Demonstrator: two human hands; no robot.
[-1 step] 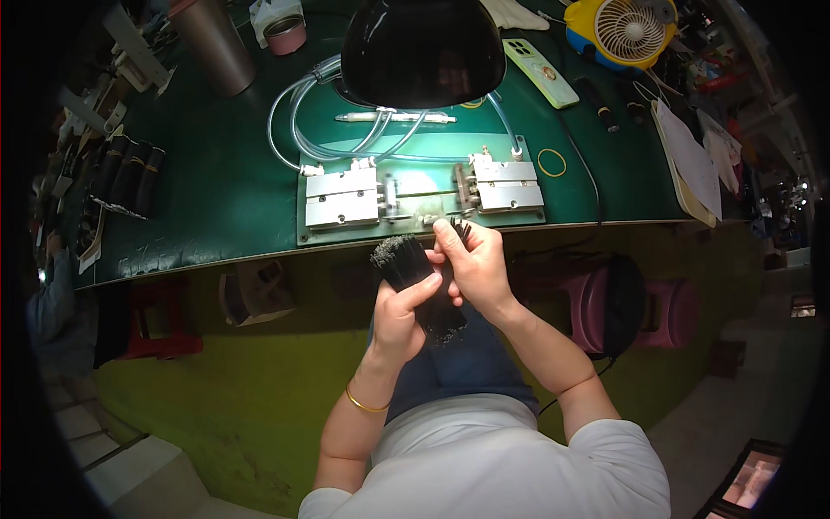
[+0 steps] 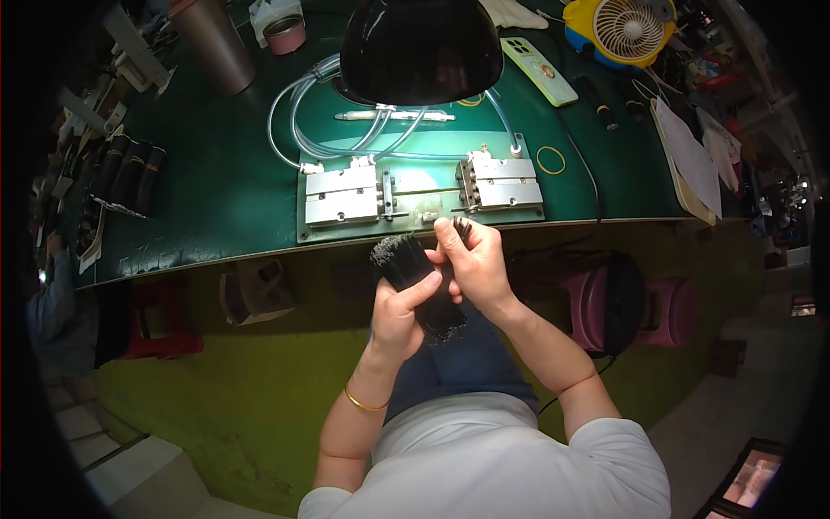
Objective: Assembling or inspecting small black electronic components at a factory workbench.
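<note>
My left hand (image 2: 400, 316) is wrapped round a thick bundle of thin black strands (image 2: 405, 264), their cut ends fanned at the top. The bundle tilts, and its lower end shows below the fingers. Close beside it on the right, my right hand (image 2: 474, 268) pinches a few short dark strands (image 2: 463, 228) between thumb and fingers. Just beyond both hands, a clamp fixture on a green plate (image 2: 337, 232) has a silver block on the left (image 2: 341, 195) and another on the right (image 2: 508, 183). Dark metal jaws face each other between them, with a gap.
A black lamp hood (image 2: 422, 52) hangs over the fixture. Clear air hoses (image 2: 298, 121) coil behind it, near a pen (image 2: 393, 116). Rolled black bundles (image 2: 130, 177) lie left; a tumbler (image 2: 212, 48) stands behind them. A phone (image 2: 540, 73), a fan (image 2: 621, 33) and papers (image 2: 687, 160) are right.
The fixture's jaws were blurred by motion and now look sharp and still. The strands' tips at my right hand have shifted slightly. My left hand keeps its hold on the bundle.
</note>
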